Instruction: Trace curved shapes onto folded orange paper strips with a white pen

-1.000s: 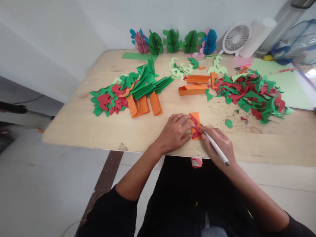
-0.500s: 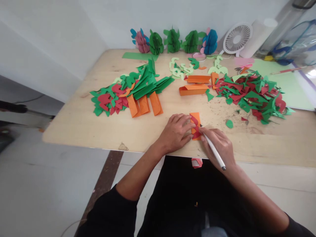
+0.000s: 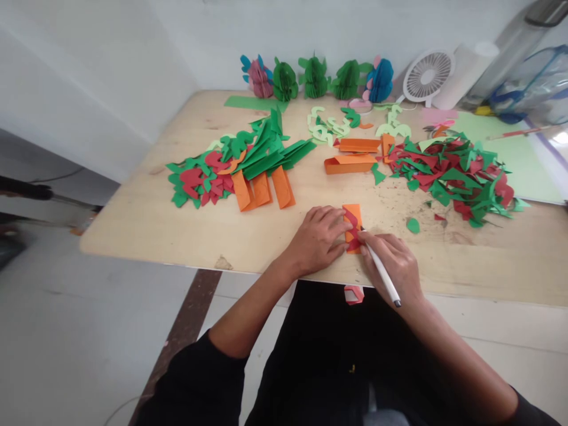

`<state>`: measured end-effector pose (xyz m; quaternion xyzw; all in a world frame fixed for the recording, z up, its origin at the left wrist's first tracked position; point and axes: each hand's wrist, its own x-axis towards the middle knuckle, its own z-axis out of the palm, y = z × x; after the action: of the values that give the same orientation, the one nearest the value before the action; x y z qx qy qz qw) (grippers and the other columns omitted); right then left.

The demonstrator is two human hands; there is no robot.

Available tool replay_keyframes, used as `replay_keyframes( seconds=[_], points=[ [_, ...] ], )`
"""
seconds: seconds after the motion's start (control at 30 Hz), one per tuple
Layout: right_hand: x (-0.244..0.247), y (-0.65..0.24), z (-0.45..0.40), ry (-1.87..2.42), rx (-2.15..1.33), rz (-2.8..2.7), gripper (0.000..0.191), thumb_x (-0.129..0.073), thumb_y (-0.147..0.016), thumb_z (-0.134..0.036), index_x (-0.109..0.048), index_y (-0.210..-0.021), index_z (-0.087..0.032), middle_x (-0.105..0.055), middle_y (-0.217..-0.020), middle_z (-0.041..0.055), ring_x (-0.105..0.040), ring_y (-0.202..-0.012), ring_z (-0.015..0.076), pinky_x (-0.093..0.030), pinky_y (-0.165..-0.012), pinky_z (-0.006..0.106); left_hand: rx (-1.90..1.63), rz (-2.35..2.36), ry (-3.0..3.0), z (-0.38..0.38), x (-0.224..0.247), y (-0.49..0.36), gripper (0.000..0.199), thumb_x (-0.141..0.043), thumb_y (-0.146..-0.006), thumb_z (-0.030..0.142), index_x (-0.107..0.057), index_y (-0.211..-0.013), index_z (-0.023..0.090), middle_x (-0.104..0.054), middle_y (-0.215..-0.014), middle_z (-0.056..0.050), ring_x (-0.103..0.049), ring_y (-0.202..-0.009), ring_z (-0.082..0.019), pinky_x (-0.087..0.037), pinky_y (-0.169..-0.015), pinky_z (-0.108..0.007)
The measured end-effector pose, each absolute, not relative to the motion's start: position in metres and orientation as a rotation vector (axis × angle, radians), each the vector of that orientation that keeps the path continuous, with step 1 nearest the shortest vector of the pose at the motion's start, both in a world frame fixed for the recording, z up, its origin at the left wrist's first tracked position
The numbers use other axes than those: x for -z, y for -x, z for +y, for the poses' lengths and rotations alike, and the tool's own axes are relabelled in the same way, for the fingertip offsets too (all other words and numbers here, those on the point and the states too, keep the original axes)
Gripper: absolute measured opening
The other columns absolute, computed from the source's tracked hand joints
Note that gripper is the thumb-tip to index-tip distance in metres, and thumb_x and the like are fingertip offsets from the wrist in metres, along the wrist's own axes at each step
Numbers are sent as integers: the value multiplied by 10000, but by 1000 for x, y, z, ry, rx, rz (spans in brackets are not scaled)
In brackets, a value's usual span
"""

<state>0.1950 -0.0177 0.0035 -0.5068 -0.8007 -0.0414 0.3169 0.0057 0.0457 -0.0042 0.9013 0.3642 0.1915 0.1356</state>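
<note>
Part of the red cut-out (image 3: 350, 217) is hidden from us under the left hand (image 3: 316, 241), and the right hand (image 3: 396, 263) covers some of the white pen (image 3: 384, 273); its tip is too small for us to place exactly. The view's right edge crops the worktop (image 3: 497, 260) and a clear, blue-edged object (image 3: 544, 83) (too blurred for us to identify).

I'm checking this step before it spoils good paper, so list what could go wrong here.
The red cutout could slip on the orange paper if the left hand eases its fingertip hold, and the outline would likely come out crooked.

The white pen in the right hand works close to the red cutout's edge, so it might mark it.
</note>
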Motion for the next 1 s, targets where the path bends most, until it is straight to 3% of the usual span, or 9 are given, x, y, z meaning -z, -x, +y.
replay_keyframes(
  seconds=[0.43, 1.0],
  points=[
    [-2, -195, -18, 1343, 93, -2104, 186, -527, -954, -169, -669, -1068, -132, -757, -895, 84, -683, -835, 199, -505, -759, 315, -520, 1075, -2630, 47, 1, -5, 303, -473, -938, 251, -617, -1198, 192, -555, -1383, -99, -456, -1300, -279, -351, -1109, -481],
    [-3, -195, -18, 1350, 74, -2110, 195, -515, -961, -174, -662, -1083, -132, -749, -873, 82, -670, -828, 197, -503, -772, 318, -566, 1088, -2597, 46, 0, -8, 292, -566, -918, 344, -631, -1144, 171, -572, -1361, -106, -459, -1291, -288, -360, -1110, -467]
  ],
)
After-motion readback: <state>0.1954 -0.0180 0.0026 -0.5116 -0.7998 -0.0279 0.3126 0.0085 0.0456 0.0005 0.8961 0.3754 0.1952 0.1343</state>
